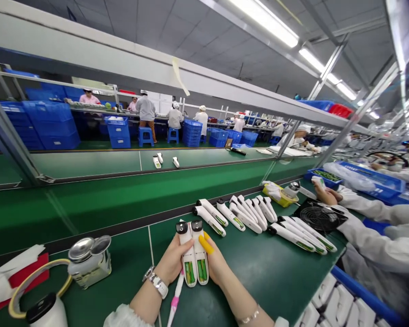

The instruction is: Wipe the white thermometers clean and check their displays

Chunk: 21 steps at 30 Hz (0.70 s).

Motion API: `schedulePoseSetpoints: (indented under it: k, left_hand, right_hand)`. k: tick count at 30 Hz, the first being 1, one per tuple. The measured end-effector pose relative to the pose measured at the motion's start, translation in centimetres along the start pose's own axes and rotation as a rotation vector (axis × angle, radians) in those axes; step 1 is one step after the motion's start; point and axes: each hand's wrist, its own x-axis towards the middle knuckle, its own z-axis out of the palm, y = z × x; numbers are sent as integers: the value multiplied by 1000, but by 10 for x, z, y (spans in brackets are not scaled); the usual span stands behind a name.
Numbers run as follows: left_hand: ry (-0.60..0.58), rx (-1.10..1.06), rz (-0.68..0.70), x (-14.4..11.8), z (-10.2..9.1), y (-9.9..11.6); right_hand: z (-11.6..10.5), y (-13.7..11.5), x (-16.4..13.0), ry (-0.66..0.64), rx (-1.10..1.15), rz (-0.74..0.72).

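My left hand [173, 259] is closed around a white handheld device [187, 252] with a black head. My right hand [216, 263], with yellow covers on its thumb and a finger, grips a matching white device [200, 252]. The two are held side by side, touching, black heads away from me. Green batteries show in their uncovered lower ends. Below my left hand a slim white-and-pink stick [175, 302] slants toward me; whether the hand touches it I cannot tell. Several like devices [247, 213] lie in a row beyond my right hand.
At left are a glass bottle with a metal dish top [89, 261], a tape roll [17, 295] and another white device [49, 313]. At right, a co-worker's hands [323, 193] work near a black fan [318, 215], a yellow basket [286, 198] and a blue crate [364, 290] of white parts.
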Motion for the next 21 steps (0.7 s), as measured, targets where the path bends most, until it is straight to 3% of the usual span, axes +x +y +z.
schedulePoseSetpoints:
  k: [8,21]
  left_hand:
    - [-51,7,55,0,5,0]
    - [-123,2,91,-1,-2,-2]
  right_hand:
    - [8,-9,-5,7,2,0]
    - [-1,-9,-6,-35,-28,-10]
